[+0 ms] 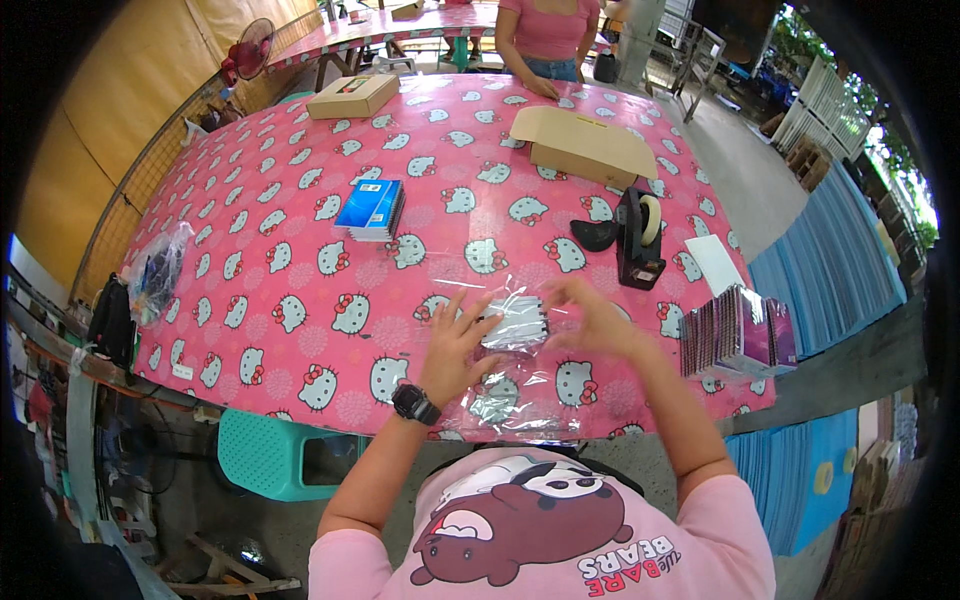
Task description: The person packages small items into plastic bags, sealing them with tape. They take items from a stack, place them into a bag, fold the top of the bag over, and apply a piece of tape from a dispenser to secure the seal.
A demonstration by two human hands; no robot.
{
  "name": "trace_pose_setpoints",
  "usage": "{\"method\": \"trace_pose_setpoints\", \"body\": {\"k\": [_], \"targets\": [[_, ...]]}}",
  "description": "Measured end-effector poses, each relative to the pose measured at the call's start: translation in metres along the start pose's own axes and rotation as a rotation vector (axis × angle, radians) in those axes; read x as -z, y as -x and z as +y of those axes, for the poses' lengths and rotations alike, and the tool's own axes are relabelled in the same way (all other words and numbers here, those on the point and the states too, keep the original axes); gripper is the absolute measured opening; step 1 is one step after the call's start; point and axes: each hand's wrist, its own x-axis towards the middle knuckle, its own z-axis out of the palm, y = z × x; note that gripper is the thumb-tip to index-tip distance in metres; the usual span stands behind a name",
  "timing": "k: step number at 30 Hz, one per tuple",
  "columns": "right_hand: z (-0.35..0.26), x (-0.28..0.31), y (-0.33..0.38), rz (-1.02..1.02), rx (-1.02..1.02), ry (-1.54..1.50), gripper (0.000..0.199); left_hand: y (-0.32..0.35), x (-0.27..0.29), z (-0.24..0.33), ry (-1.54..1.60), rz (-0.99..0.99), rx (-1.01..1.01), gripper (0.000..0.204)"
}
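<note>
In the head view I see the small grey packet lying crosswise on clear plastic wrap at the table's near edge, between my left hand and right hand, both with fingers spread, pressing its ends.

Dressed in a pink short-sleeved shirt printed with cartoon bears, one brown, one panda-patterned, plus lettering near the hem. Black watch with a chunky square case strapped on the left wrist. Bare forearms below the sleeves. No rings or gloves visible on left hand or right hand.
</note>
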Motion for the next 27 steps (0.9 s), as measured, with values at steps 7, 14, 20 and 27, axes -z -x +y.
{"method": "trace_pose_setpoints", "body": {"k": [7, 14, 20, 27], "targets": [[-0.020, -0.034, 0.004, 0.487, 0.189, -0.234, 0.046, -0.031, 0.006, 0.032, 0.270, 0.289, -0.002, 0.014], [0.032, -0.043, -0.026, 0.011, -0.292, -0.648, 0.068, -0.046, -0.001, -0.015, 0.312, 0.010, 0.339, 0.022], [0.029, -0.050, -0.032, 0.070, -0.223, -0.848, 0.063, -0.065, -0.009, -0.013, 0.554, -0.015, 0.273, 0.025], [-0.003, -0.037, -0.051, 0.102, 0.031, -0.386, 0.042, -0.062, 0.019, -0.020, 0.294, -0.063, 0.259, 0.030]]}}
